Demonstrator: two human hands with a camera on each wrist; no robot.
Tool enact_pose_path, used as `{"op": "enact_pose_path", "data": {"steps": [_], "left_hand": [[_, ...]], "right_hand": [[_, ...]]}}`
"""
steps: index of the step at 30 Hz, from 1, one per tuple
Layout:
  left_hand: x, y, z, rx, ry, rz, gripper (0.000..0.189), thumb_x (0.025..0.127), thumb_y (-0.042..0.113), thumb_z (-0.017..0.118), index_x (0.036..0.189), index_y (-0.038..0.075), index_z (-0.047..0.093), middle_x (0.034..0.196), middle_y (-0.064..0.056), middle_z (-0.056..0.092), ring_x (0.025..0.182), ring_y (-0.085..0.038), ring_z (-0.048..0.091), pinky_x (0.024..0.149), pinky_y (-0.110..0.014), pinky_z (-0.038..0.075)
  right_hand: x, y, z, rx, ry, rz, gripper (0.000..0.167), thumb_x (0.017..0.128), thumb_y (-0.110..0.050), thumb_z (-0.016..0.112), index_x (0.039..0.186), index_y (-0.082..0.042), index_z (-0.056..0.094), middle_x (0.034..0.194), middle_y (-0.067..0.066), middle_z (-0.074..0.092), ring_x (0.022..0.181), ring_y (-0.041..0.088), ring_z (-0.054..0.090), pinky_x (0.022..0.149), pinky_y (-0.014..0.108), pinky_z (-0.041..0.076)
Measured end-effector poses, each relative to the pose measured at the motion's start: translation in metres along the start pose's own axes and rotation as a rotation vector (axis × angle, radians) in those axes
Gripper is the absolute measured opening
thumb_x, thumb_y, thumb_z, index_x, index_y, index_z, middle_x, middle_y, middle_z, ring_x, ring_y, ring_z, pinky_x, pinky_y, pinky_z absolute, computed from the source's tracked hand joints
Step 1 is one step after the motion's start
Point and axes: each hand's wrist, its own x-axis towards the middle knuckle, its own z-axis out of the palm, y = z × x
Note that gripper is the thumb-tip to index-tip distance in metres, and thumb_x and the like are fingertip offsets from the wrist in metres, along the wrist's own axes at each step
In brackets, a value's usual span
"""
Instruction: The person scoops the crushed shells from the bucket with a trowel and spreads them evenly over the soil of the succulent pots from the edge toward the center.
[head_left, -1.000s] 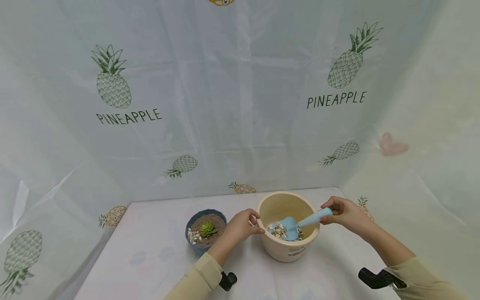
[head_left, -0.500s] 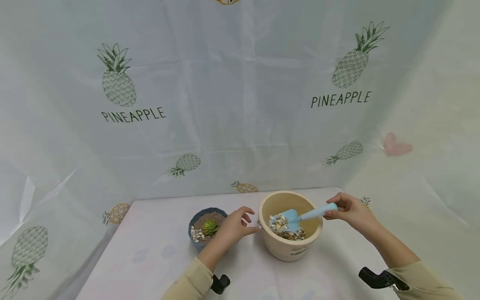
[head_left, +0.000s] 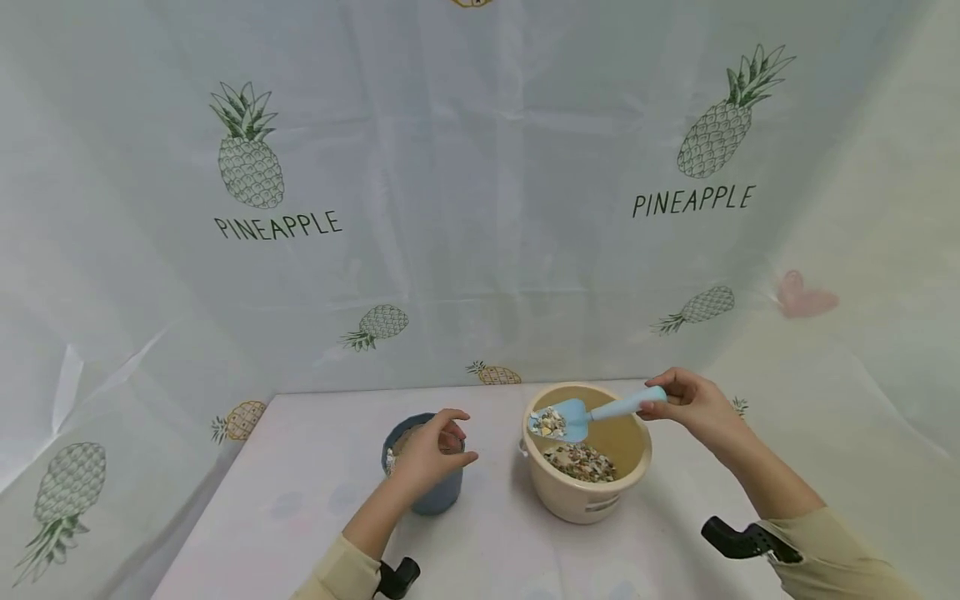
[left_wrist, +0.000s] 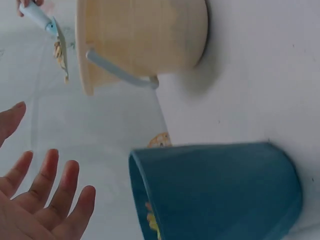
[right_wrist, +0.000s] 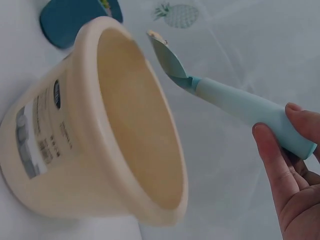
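Note:
My right hand (head_left: 693,408) grips the light blue handle of a small garden trowel (head_left: 573,419) by its end. The blade carries a heap of small pebbles (head_left: 550,422) and is above the rim of a cream bucket (head_left: 588,505). More mixed pebbles (head_left: 581,463) lie in the bottom of the bucket. My left hand (head_left: 427,457) holds nothing, its fingers spread over the near side of a dark blue plant pot (head_left: 438,494). From the head view the hand hides most of the pot's soil and its succulent; in the left wrist view the pot (left_wrist: 215,192) stands just beside the fingers.
A white cloth with pastel spots covers the table (head_left: 300,467). Behind it hangs a pale curtain (head_left: 480,208) printed with pineapples. The bucket has a thin handle (left_wrist: 120,71) folded down on its side and a label (right_wrist: 42,130) on its front.
My left hand has let go of the bucket's rim and moved left to the plant pot. The trowel has risen out of the bucket with pebbles on its blade.

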Motion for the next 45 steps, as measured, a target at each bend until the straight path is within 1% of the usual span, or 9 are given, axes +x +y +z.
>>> {"op": "enact_pose_path", "data": {"steps": [9, 13, 16, 23, 27, 32, 35, 41, 45], "left_hand": [[-0.021, -0.018, -0.033, 0.004, 0.093, -0.075, 0.058, 0.082, 0.018, 0.081, 0.132, 0.009, 0.054, 0.111, -0.01, 0.062, 0.103, -0.031, 0.06, 0.083, -0.045, 0.051], [-0.026, -0.027, -0.04, 0.011, 0.104, -0.096, 0.057, 0.081, 0.015, 0.081, 0.131, 0.008, 0.055, 0.109, -0.01, 0.062, 0.1, -0.031, 0.06, 0.077, -0.04, 0.051], [-0.028, -0.035, -0.044, 0.027, 0.101, -0.105, 0.057, 0.081, 0.015, 0.082, 0.131, 0.008, 0.055, 0.109, -0.01, 0.062, 0.1, -0.03, 0.059, 0.075, -0.039, 0.051], [-0.033, -0.054, -0.056, 0.062, 0.13, -0.114, 0.058, 0.08, 0.014, 0.082, 0.131, 0.008, 0.056, 0.112, -0.011, 0.062, 0.105, -0.032, 0.059, 0.088, -0.055, 0.047], [-0.035, -0.066, -0.064, 0.094, 0.1, -0.109, 0.06, 0.08, 0.017, 0.082, 0.132, 0.007, 0.055, 0.117, -0.012, 0.061, 0.107, -0.031, 0.058, 0.09, -0.055, 0.046], [-0.034, -0.079, -0.074, 0.132, 0.074, -0.113, 0.065, 0.077, 0.022, 0.085, 0.133, 0.007, 0.055, 0.126, -0.013, 0.057, 0.113, -0.036, 0.055, 0.091, -0.055, 0.046], [-0.033, -0.085, -0.079, 0.137, 0.059, -0.13, 0.07, 0.075, 0.023, 0.086, 0.135, 0.006, 0.053, 0.131, -0.015, 0.055, 0.117, -0.039, 0.053, 0.089, -0.055, 0.047], [-0.033, -0.095, -0.081, 0.076, -0.037, -0.141, 0.078, 0.075, 0.02, 0.087, 0.14, 0.005, 0.047, 0.139, -0.021, 0.047, 0.123, -0.046, 0.046, 0.089, -0.055, 0.048], [-0.032, -0.104, -0.084, 0.053, -0.108, -0.095, 0.082, 0.075, 0.022, 0.087, 0.142, 0.002, 0.044, 0.141, -0.022, 0.044, 0.124, -0.048, 0.044, 0.092, -0.059, 0.044]], "right_hand": [[0.015, -0.009, 0.033, 0.115, -0.042, -0.006, 0.044, 0.091, -0.01, 0.071, 0.12, 0.015, 0.049, 0.105, 0.017, 0.065, 0.087, 0.02, 0.071, 0.084, 0.032, 0.054], [0.022, -0.006, 0.052, 0.184, -0.054, -0.016, 0.042, 0.089, -0.005, 0.071, 0.118, 0.017, 0.049, 0.103, 0.016, 0.064, 0.086, 0.021, 0.071, 0.082, 0.04, 0.055], [0.027, -0.004, 0.066, 0.216, -0.06, -0.009, 0.04, 0.088, -0.004, 0.071, 0.117, 0.015, 0.05, 0.103, 0.015, 0.064, 0.085, 0.022, 0.071, 0.081, 0.038, 0.055], [0.032, 0.0, 0.101, 0.281, -0.101, 0.016, 0.036, 0.089, -0.001, 0.069, 0.115, 0.015, 0.051, 0.106, 0.021, 0.064, 0.087, 0.024, 0.071, 0.082, 0.04, 0.055], [0.034, 0.004, 0.119, 0.299, -0.107, 0.027, 0.036, 0.089, -0.001, 0.07, 0.116, 0.015, 0.052, 0.102, 0.02, 0.067, 0.086, 0.023, 0.071, 0.08, 0.037, 0.056], [0.036, 0.007, 0.139, 0.327, -0.118, 0.014, 0.033, 0.088, 0.003, 0.069, 0.113, 0.016, 0.052, 0.1, 0.02, 0.066, 0.085, 0.024, 0.07, 0.081, 0.042, 0.055], [0.038, 0.009, 0.15, 0.343, -0.106, 0.044, 0.032, 0.087, 0.004, 0.07, 0.112, 0.014, 0.052, 0.1, 0.021, 0.064, 0.085, 0.024, 0.07, 0.081, 0.042, 0.055], [0.041, 0.012, 0.167, 0.354, -0.074, 0.109, 0.033, 0.086, 0.004, 0.071, 0.112, 0.013, 0.053, 0.103, 0.022, 0.06, 0.085, 0.024, 0.07, 0.076, 0.036, 0.057], [0.042, 0.015, 0.175, 0.368, -0.088, 0.102, 0.036, 0.086, 0.005, 0.071, 0.114, 0.015, 0.051, 0.104, 0.025, 0.059, 0.084, 0.024, 0.07, 0.074, 0.032, 0.057]]}}
